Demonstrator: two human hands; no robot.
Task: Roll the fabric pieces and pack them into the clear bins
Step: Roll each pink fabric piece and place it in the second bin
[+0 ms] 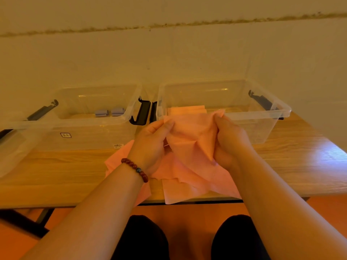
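Note:
I hold a pink fabric piece (191,136) up over the table between both hands. My left hand (152,141) pinches its left edge with thumb and fingers, and my right hand (229,139) grips its right side. More pink fabric pieces (187,182) lie spread on the table under my hands, some hanging over the near edge. Two clear bins stand behind them. The left clear bin (90,136) holds two small grey-blue fabric rolls (109,112). The right clear bin (262,124) holds pink fabric (185,109) at its near-left corner.
The wooden table (65,169) runs left to right, with a wall close behind the bins. Black latch handles (142,112) stick out between the bins and at their outer ends. A clear lid or third bin (11,147) shows at the far left.

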